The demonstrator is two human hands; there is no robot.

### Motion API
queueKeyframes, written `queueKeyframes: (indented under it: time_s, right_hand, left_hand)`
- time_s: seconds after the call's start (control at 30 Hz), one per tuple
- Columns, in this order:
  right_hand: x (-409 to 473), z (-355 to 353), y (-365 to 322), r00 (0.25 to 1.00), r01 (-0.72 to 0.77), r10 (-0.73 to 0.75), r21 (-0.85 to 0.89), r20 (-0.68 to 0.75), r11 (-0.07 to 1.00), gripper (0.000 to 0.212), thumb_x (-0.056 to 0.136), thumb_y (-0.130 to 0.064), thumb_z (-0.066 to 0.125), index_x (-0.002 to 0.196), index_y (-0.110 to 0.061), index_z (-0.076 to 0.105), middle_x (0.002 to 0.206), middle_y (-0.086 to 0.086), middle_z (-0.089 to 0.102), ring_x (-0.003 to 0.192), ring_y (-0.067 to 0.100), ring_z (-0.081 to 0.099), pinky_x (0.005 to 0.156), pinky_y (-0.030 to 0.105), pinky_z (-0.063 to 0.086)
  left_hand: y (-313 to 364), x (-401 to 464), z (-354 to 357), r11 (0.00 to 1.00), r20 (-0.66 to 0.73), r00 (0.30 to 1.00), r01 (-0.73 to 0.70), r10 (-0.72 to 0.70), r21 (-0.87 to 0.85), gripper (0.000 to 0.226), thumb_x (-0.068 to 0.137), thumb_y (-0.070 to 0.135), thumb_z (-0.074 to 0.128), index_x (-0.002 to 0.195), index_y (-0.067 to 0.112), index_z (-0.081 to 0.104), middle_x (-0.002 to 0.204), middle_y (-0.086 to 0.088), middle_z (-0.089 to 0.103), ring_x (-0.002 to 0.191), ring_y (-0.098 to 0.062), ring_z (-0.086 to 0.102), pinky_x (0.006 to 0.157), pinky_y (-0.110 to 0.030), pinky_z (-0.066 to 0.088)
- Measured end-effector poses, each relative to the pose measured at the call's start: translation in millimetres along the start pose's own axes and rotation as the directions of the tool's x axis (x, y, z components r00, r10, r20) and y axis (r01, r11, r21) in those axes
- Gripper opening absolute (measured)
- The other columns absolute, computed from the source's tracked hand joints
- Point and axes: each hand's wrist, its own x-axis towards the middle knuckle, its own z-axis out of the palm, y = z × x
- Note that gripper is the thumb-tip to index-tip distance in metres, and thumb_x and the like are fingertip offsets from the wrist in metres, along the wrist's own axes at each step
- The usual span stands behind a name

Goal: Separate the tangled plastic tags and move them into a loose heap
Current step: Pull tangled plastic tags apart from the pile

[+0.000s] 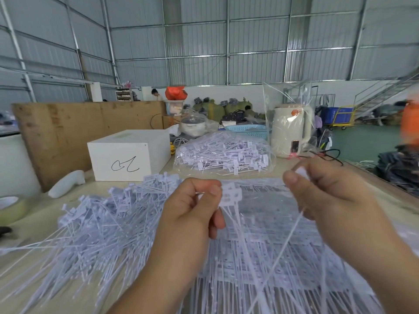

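Observation:
White plastic tags with long thin tails cover the table. A loose heap [102, 225] spreads to the left. A flat layer of tags in rows [267, 245] lies under and between my hands. My left hand [195, 209] pinches the heads of a small bunch of tags [231, 196], their tails hanging down. Up at the right, my right hand [328, 196] pinches a single tag [302, 172] by its head; the tail runs down and to the left.
A clear bag full of tags [224, 155] lies behind my hands. A white box [129, 152] stands at the back left, a cream kettle [290, 130] at the back right. A tape roll [11, 207] sits at the left edge. The table's right edge runs diagonally.

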Motion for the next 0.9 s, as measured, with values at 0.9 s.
queueKeyframes:
  time_s: [0.9]
  right_hand:
    - [-11.9, 29.3, 11.7, 0.855, -0.032, -0.006, 0.063, 0.518, 0.998, 0.026, 0.089, -0.025, 0.058, 0.111, -0.040, 0.060, 0.095, -0.010, 0.074, 0.089, 0.009, 0.069, 0.085, 0.045, 0.054]
  left_hand:
    - [-11.4, -7.2, 8.5, 0.990, 0.249, 0.966, 0.029, -0.063, 0.136, 0.018, 0.092, 0.020, 0.064, 0.088, 0.038, 0.064, 0.060, 0.008, 0.060, 0.052, -0.007, 0.052, 0.048, -0.021, 0.042]
